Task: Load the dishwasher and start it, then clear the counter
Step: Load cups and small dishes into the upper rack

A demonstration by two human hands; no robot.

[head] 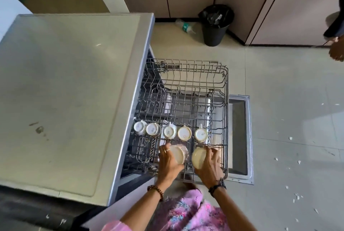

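You stand over the dishwasher's pulled-out upper rack (226, 89), each hand lowering a cream bowl into its near row. Your left hand (168, 163) has its fingers curled round the patterned bowl (179, 153); your right hand (210, 165) grips the plain bowl (199, 158) the same way, both tilted on edge and just beside each other. Behind them, five cups (169, 131) sit upside down in a line across the rack. The open door (241, 137) lies flat beneath. To your left the pale surface (61, 85) carries only faint smudges. A black bin (216, 24) stands by the cabinets, a plastic bottle (185, 25) lying on the floor beside it.
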